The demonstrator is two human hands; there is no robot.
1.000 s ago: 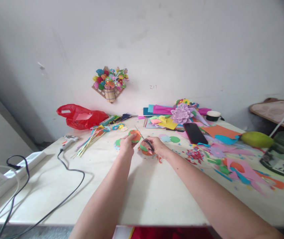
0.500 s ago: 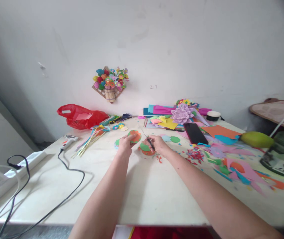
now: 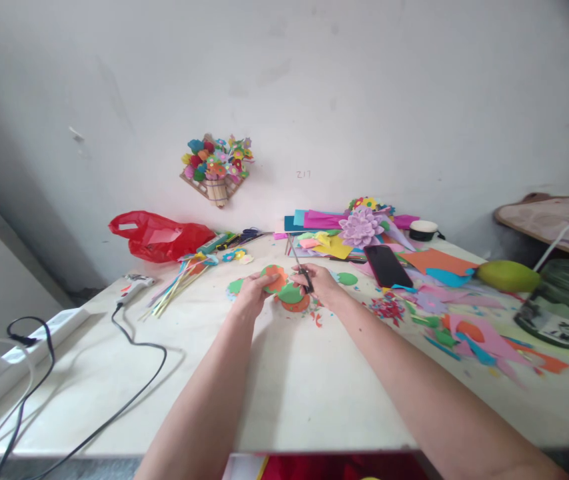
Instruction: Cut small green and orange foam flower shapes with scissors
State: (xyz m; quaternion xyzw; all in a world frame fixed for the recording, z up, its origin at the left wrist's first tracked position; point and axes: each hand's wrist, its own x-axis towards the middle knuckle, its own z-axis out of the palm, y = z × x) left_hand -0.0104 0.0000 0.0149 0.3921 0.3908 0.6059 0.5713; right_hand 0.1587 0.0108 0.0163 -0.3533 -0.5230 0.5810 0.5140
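Orange-and-green cutout (image 3: 276, 277) is pinched by its left side in my left hand (image 3: 252, 292), above the tabletop's (image 3: 289, 393) middle, presumably leaving its rim free; my right hand (image 3: 320, 283) grips scissors (image 3: 307, 281), blades pointing far.

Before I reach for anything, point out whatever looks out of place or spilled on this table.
The yellow-green fruit, perhaps a mango, looks out of place beside the glass jar, among craft scraps. Red clippings lie strewn, like a spill, to the right of the right hand, which holds scissors.
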